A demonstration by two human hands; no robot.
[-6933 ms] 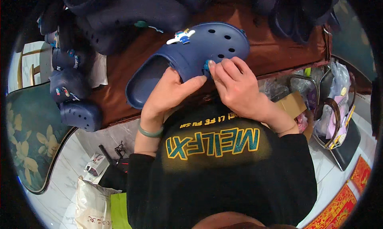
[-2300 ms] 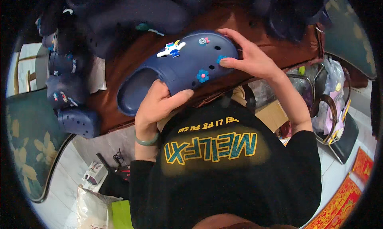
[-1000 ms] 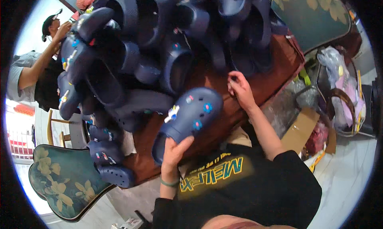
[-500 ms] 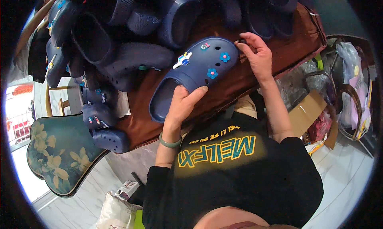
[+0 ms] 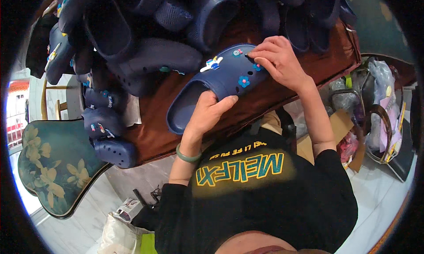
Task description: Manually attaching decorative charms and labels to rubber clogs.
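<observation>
The left hand (image 5: 207,114) holds a blue clog (image 5: 212,88) by its open back end. The right hand (image 5: 276,59) rests on the clog's toe, with fingertips (image 5: 254,56) pressed on top. Small charms (image 5: 243,81) sit in the clog's holes, one like a flower. The clog lies over a brown table (image 5: 309,72). A pile of dark blue clogs (image 5: 145,42) fills the table behind it. A green bracelet (image 5: 187,156) is on the left wrist.

1. The left hand (image 5: 207,114) is covering the middle of the clog (image 5: 216,84), hiding that stretch of its side.
2. The right hand's (image 5: 278,59) fingertips are masking whatever they are pinching at the clog's toe.
3. The pile of clogs (image 5: 145,28) is running off the top edge, blurring into shadow.
4. The bags (image 5: 380,108) at right are bending into the dark rim.
</observation>
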